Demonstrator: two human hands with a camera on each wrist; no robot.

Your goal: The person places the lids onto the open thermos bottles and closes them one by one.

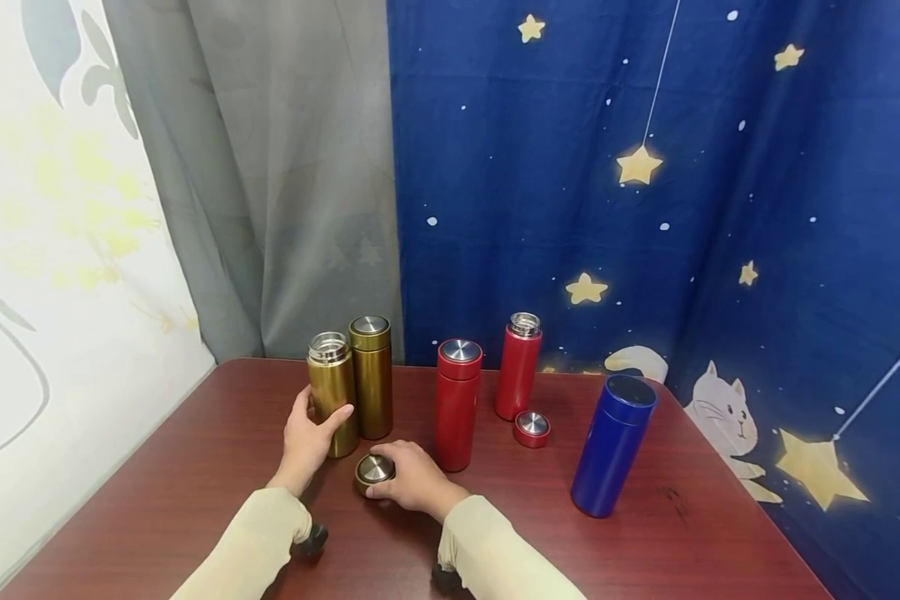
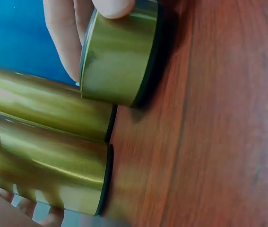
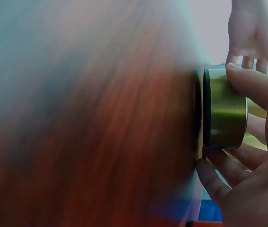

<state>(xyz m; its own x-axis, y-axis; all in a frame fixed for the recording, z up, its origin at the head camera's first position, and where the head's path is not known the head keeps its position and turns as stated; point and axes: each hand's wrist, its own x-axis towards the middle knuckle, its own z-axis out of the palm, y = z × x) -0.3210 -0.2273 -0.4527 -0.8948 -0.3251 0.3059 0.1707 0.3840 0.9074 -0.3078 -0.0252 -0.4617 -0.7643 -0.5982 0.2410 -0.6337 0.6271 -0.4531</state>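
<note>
In the head view, my left hand [image 1: 307,435] grips an uncapped gold thermos [image 1: 334,402] around its body, thumb toward the right side. The thermos stands upright on the table, its steel mouth showing. My right hand [image 1: 414,479] holds the round gold lid [image 1: 375,471] by its side, steel top facing up. In the right wrist view, thumb and fingers lie on opposite sides of this lid [image 3: 226,109], close over the tabletop. A second gold thermos [image 1: 372,379], capped, stands just right of the gripped one; the left wrist view shows both bodies side by side.
A capped red thermos [image 1: 457,408] stands just beyond my right hand. Farther back is an uncapped red thermos [image 1: 518,375] with its red lid [image 1: 532,429] in front. A blue thermos [image 1: 612,450] stands at the right of the reddish-brown table [image 1: 217,450]. Curtains hang behind.
</note>
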